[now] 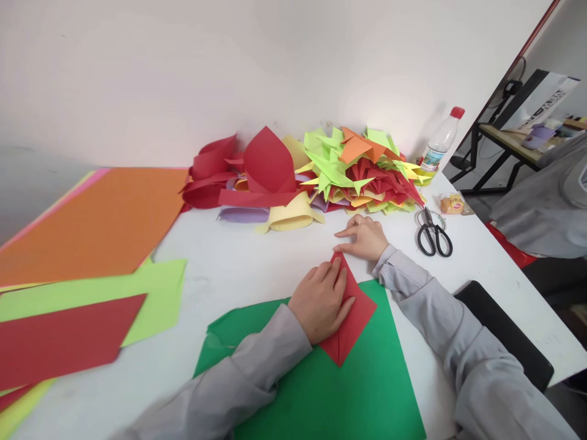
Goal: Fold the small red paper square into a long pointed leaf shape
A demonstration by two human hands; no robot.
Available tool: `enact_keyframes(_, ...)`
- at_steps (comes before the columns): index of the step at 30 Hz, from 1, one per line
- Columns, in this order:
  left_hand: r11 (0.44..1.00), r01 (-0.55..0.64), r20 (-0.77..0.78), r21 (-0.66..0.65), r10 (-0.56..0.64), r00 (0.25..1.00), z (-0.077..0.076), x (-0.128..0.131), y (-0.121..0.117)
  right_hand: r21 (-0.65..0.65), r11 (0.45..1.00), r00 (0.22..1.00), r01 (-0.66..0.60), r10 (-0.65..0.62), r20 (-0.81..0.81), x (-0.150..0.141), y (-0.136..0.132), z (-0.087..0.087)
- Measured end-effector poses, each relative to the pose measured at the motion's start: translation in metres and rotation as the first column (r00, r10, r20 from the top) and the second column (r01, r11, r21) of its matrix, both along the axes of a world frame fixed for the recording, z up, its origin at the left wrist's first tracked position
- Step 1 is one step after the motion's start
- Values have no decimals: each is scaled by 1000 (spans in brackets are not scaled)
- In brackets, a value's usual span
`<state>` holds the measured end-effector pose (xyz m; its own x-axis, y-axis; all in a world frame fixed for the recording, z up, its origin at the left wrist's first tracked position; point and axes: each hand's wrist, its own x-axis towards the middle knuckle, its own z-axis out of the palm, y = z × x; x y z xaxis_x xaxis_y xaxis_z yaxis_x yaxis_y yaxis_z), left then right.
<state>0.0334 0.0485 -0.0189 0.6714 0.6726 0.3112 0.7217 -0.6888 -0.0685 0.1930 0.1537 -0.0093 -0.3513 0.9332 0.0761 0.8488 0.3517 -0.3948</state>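
Observation:
A folded red sheet of paper (360, 311), kite-shaped with a center crease, lies on a large green sheet (367, 391). My left hand (321, 299) rests flat across the red paper, fingers stretched toward its upper tip and pressing it down. By that tip is my right hand (364, 237), its index finger and thumb a little apart; the thumb is at or close to the point of the paper. Whether the thumb touches the paper is hard to tell.
Left are stacked sheets, orange (110, 220), lime (156, 293) and red (68, 336). Along the wall sit red paper hats (268, 162) and a pile of folded paper stars (334, 165). Right: scissors (433, 235), plastic bottle (440, 143), packaged snack (453, 205), black slab (504, 336), a person's grey sleeve (541, 189).

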Motion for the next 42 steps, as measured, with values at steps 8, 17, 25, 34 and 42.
enact_keyframes(8,998,-14,-25,-53,13,1000,0,-3,4,-11,1000,1000,-4,3,-9,1,1,-2)
enact_keyframes(17,986,143,-15,84,-142,990,2,6,-8,-21,1000,1000,16,-17,-14,0,0,-2)
enact_keyframes(25,945,260,98,197,-283,954,-8,6,-16,-19,1000,1000,9,-9,-28,1,0,-3)
enact_keyframes(34,1000,9,132,5,-10,991,-11,3,-14,-17,1000,999,-4,3,-33,2,0,-4)
enact_keyframes(42,976,129,26,178,-136,990,-8,8,-25,-17,1000,999,-6,5,-36,3,-1,-3)
